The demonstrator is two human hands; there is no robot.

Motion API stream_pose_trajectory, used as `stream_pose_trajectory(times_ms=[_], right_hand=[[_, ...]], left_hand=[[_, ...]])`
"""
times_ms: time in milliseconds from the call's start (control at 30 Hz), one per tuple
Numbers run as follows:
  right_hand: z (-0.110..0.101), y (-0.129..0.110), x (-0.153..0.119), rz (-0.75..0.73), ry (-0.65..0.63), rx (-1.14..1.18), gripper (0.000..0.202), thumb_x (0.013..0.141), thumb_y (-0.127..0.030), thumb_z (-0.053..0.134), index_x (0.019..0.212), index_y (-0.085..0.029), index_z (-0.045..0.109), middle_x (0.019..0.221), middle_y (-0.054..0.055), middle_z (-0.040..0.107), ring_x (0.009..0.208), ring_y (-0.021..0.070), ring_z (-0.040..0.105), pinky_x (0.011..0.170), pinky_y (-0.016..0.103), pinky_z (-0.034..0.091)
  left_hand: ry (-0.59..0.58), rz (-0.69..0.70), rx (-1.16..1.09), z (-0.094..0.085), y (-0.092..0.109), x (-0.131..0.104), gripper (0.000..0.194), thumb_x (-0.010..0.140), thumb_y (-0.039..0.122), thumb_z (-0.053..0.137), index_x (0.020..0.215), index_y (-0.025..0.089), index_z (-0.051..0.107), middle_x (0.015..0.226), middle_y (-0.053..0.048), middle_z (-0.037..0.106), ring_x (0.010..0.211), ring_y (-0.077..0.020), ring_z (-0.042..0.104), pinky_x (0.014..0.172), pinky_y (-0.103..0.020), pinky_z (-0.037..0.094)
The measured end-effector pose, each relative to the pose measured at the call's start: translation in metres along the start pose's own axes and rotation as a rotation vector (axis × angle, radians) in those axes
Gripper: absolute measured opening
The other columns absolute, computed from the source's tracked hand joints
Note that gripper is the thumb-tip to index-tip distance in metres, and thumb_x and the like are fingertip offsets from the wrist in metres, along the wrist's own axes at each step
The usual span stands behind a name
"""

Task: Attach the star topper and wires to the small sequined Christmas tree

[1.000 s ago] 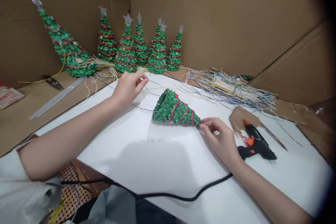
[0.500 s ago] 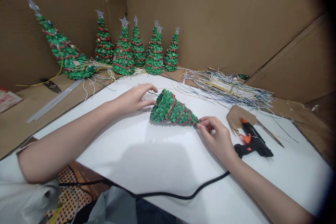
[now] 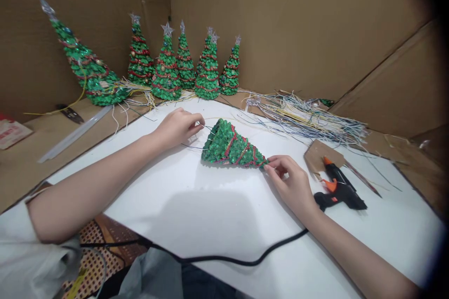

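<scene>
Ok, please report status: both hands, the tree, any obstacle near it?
Left hand pinching thin wire from base of green tree; right hand gripping its tip. Tree sideways. Glue gun and black cable clear of it.

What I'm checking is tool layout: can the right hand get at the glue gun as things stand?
Probably yes: the right hand is near the glue gun, nothing visible between, though it would first have to release the held tree.
</scene>
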State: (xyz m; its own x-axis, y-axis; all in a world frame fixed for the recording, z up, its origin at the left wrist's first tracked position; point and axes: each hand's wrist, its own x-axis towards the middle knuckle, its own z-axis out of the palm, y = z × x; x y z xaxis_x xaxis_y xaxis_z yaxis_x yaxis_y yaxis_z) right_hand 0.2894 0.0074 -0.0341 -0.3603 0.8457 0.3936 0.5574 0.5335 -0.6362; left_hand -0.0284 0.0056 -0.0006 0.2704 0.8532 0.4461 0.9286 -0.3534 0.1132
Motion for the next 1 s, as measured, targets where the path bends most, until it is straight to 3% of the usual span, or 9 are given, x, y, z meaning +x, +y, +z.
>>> stream_pose_trajectory(times_ms=[333,433,567,1000], right_hand=[[0.0003,0.0009,0.0,0.002,-0.003,-0.001,0.015,0.082,-0.03,0.054,0.071,-0.019,0.053,0.09,0.005,0.058,0.061,0.0116,0.049,0.057,0.028,0.041],[0.0002,0.0019,-0.0005,0.009,-0.007,0.001,0.015,0.082,-0.03,0.054,0.071,-0.019,0.053,0.09,0.004,0.058,0.06,0.0111,0.048,0.056,0.028,0.041],[0.0001,0.0018,-0.0009,-0.002,-0.009,-0.003,0.014,0.082,-0.029,0.055,0.072,-0.02,0.053,0.09,0.004,0.058,0.061,0.0112,0.049,0.056,0.028,0.041],[0.0001,0.0017,-0.0006,-0.007,-0.011,-0.002,0.014,0.082,-0.029,0.054,0.072,-0.019,0.052,0.09,0.004,0.058,0.061,0.0115,0.048,0.057,0.029,0.041]], left_hand=[[0.117,0.075,0.089,0.0025,-0.0041,-0.0023,0.019,0.084,0.029,0.048,0.087,0.021,0.065,0.057,0.0,0.062,0.057,-0.0144,0.056,0.068,-0.029,0.038],[0.117,0.054,0.079,0.0038,-0.0042,-0.0018,0.019,0.083,0.029,0.051,0.093,0.021,0.065,0.058,0.0,0.063,0.057,-0.0143,0.055,0.068,-0.029,0.038],[0.107,0.062,0.076,0.0072,-0.0051,-0.0008,0.017,0.083,0.027,0.05,0.083,0.021,0.066,0.054,0.001,0.061,0.053,-0.0135,0.053,0.067,-0.029,0.038],[0.198,0.133,0.11,0.0081,-0.0078,-0.0012,0.016,0.083,0.025,0.049,0.083,0.021,0.065,0.052,0.002,0.059,0.053,-0.0128,0.053,0.065,-0.027,0.038]])
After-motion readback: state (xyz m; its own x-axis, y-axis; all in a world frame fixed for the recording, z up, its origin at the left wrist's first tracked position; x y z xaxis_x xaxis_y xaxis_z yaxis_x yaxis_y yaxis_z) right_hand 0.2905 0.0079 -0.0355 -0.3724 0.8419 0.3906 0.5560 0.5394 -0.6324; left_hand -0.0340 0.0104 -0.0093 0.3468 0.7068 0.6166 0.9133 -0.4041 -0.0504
